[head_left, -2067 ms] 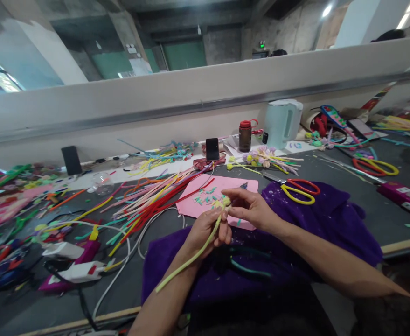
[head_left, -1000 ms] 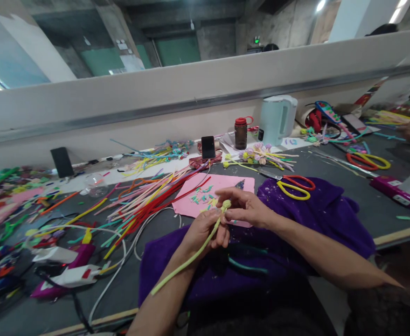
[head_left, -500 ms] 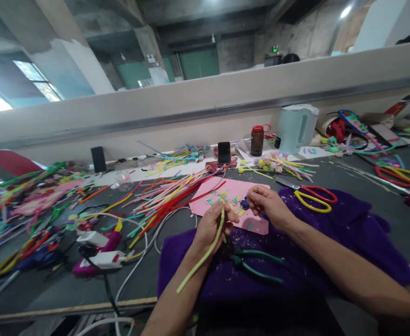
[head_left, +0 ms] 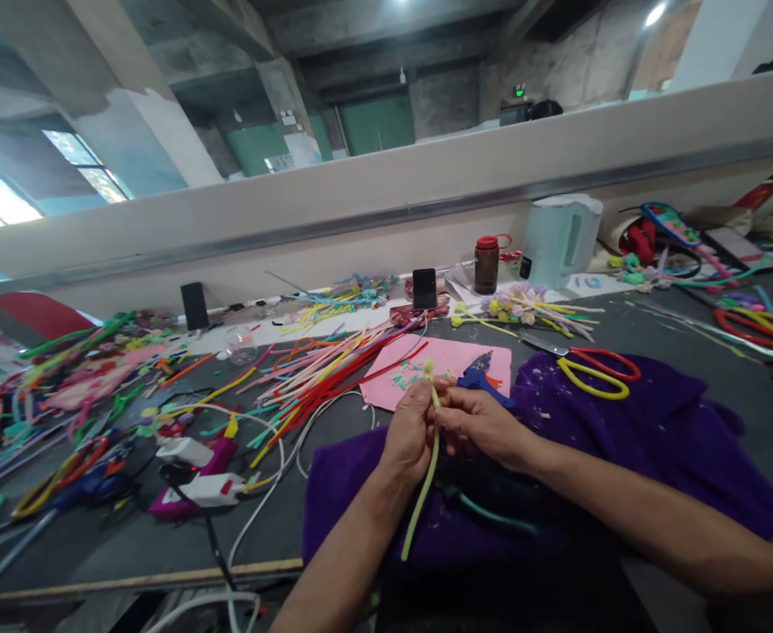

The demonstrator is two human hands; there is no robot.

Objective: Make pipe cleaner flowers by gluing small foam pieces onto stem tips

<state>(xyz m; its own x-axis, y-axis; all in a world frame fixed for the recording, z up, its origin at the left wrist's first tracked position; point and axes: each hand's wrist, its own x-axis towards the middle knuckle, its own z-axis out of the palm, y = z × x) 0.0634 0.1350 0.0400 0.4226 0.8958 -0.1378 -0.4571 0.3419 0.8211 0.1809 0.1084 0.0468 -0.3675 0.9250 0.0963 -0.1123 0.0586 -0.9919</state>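
Head view: left hand (head_left: 411, 432) pinches a yellow-green pipe cleaner (head_left: 424, 466) upright over the purple cloth (head_left: 656, 440); right hand (head_left: 482, 422) closes on it (blue piece (head_left: 477, 380) alongside). Next, probably, careful winding near its curled tip.

scissors (head_left: 598, 372) on cloth (head_left: 656, 448), kettle (head_left: 561, 239) behind

The pipe cleaner (head_left: 424, 475) in the hands is pale yellow-green, with a curled tip of the same shade. Under it lies a deep purple cloth (head_left: 623, 440) flecked with pale specks. The paper sheet (head_left: 455, 356) beyond is pink, dotted with teal and yellow bits. The scissors (head_left: 597, 371) have red and yellow handles. The kettle (head_left: 561, 237) is pale mint, the jar (head_left: 486, 265) dark brown with a red lid. The counter (head_left: 128, 536) is dark grey with a light wooden edge.
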